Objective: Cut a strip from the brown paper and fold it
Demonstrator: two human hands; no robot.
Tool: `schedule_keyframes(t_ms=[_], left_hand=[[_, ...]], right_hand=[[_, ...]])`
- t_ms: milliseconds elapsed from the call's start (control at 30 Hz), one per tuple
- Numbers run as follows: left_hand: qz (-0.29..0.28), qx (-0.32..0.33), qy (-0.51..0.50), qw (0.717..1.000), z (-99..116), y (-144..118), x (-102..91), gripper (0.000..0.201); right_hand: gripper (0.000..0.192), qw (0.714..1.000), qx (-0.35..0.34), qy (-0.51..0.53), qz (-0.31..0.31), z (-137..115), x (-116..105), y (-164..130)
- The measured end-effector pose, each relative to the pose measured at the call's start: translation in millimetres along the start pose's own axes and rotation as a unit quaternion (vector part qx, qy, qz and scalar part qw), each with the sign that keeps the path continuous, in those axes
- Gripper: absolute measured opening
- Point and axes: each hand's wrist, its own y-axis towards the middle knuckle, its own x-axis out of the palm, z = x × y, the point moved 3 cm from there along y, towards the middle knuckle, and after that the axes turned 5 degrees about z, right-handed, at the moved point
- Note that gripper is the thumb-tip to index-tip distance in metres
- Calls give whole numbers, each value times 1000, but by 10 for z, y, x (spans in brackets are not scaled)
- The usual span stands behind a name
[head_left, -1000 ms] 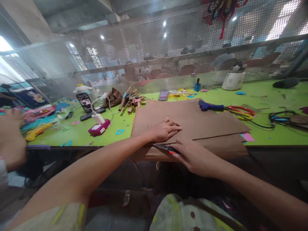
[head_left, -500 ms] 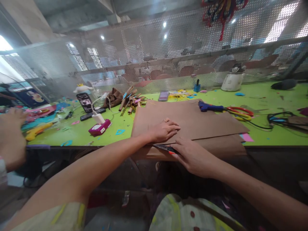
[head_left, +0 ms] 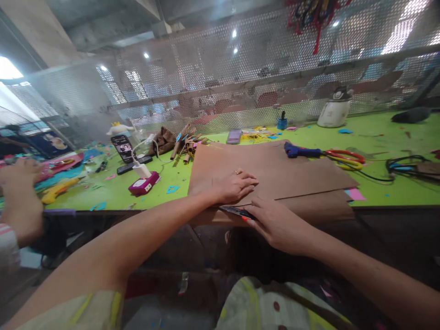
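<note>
A large sheet of brown kraft paper (head_left: 233, 160) lies on the green table, its near part reaching the front edge. My left hand (head_left: 235, 185) rests palm down on it, fingers stretched out, a ring on one finger. Just right of it, my right hand (head_left: 271, 224) is closed around scissors (head_left: 235, 211) at the near edge of the paper. Their blades point left along a slit; an orange-red spot shows by the fingers. Most of the handles are hidden in the hand. A lower flap of brown paper (head_left: 316, 208) hangs below the cut line.
A blue glue gun (head_left: 302, 151) and red-and-yellow-handled tool (head_left: 343, 158) lie at the paper's right. Left stand a phone (head_left: 122, 147), a magenta power adapter (head_left: 144, 183) and rolled brown paper tubes (head_left: 185, 146). A yellow glue gun (head_left: 60, 190) lies near another person's hand (head_left: 20, 183).
The view has shifted slightly. My two hands and the scissors stay almost where they were on the paper. The other person's arm at the left has moved a little.
</note>
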Motion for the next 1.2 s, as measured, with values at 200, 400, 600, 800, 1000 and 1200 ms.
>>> schedule_keyframes(t_ms=[200,400,600,800,1000,1200], left_hand=[[-5,-24,6,1000,8,5,-21,40],[-3,-29,1,1000,-21,-1,9,39],[-14,-25,7,1000,-29,3,20,38],[-30,-24,22,999,0,5,5,40],[-21,-50,-22,998,16,13,-96,41],[-11,-74,-57,996,16,-8,-187,47]], right_hand=[[30,1000,-21,9,13,-54,-7,53],[31,999,-26,28,18,-71,34,123],[28,999,-25,-24,2,-118,127,196],[27,999,-37,-35,-14,-171,64,27],[30,999,10,31,-41,8,-339,-465],[38,971,139,-62,183,1169,-1114,-701]])
